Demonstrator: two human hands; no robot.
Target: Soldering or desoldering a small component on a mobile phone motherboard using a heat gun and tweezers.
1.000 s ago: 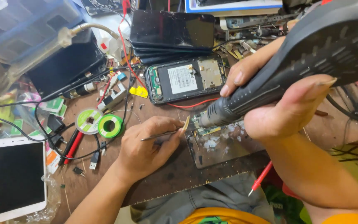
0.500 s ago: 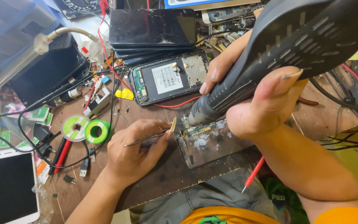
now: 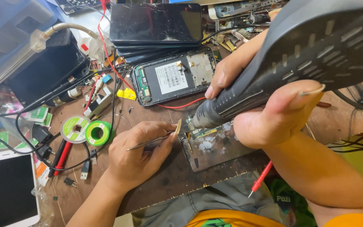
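Observation:
My right hand [image 3: 269, 113] grips a dark grey hot-air gun [image 3: 282, 63], its nozzle pointing down-left at a small circuit board [image 3: 202, 133]. The board lies on a smudged metal plate [image 3: 219, 149] at the bench's front edge. My left hand [image 3: 137, 153] pinches thin metal tweezers [image 3: 152, 141], whose tips reach towards the board's left end just beside the nozzle.
An opened phone [image 3: 173, 77] with exposed innards lies behind the board, and a stack of dark phones [image 3: 156, 27] sits further back. Two green solder spools [image 3: 87, 131], cables, a white phone [image 3: 7, 191] at the left and a red probe [image 3: 261, 178] crowd the wooden bench [image 3: 169, 176].
The view has shifted slightly left and the hot-air gun fills more of the frame. Both hands keep the same grip, with the nozzle and tweezers still at the board.

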